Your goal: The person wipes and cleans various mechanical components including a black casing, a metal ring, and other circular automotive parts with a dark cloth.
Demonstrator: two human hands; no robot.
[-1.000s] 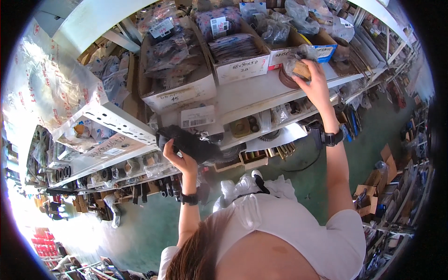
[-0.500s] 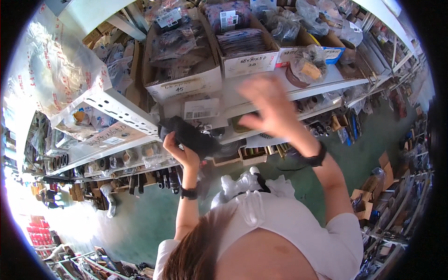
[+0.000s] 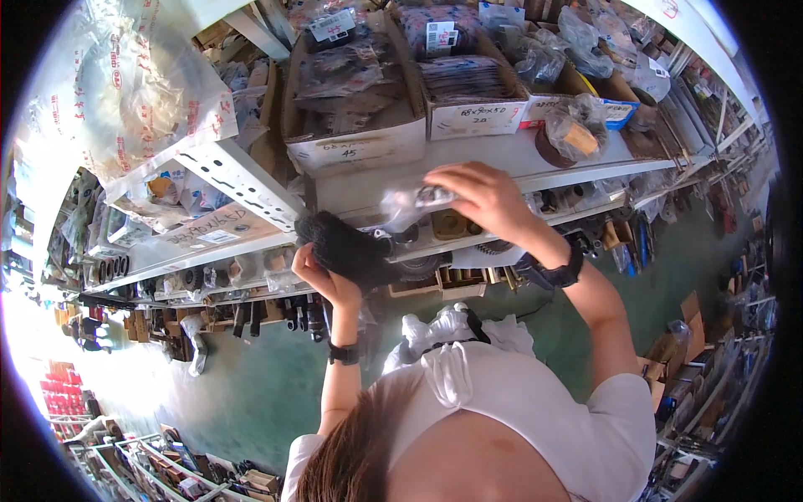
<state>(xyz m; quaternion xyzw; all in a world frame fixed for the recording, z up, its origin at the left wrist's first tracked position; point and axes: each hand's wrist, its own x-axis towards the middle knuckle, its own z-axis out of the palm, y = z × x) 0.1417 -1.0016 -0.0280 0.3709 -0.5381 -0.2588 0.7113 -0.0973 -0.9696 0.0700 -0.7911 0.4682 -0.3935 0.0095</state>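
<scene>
My left hand (image 3: 329, 278) is closed around a dark, fuzzy black cloth-like bundle (image 3: 350, 249) at the shelf's front edge. To its right, my right hand (image 3: 487, 199) pinches a small clear plastic packet (image 3: 408, 206) between thumb and fingers. The packet hangs just above the front of the white shelf (image 3: 343, 188) and is blurred, so its contents cannot be made out. Behind the hands stand an open cardboard box (image 3: 360, 151) of bagged parts and a second box (image 3: 473, 120) with a stack of flat packets.
A brown ring (image 3: 550, 149) and a bagged part (image 3: 579, 134) lie on the shelf at the right. A big clear bag (image 3: 138, 92) sits on the left, above a perforated white upright (image 3: 242, 180). Lower shelves hold metal parts; green floor (image 3: 251, 376) lies below.
My right hand, formerly raised and spread, has come down and taken hold of the packet. A labelled packet no longer lies on the shelf. My left hand still grips the black bundle.
</scene>
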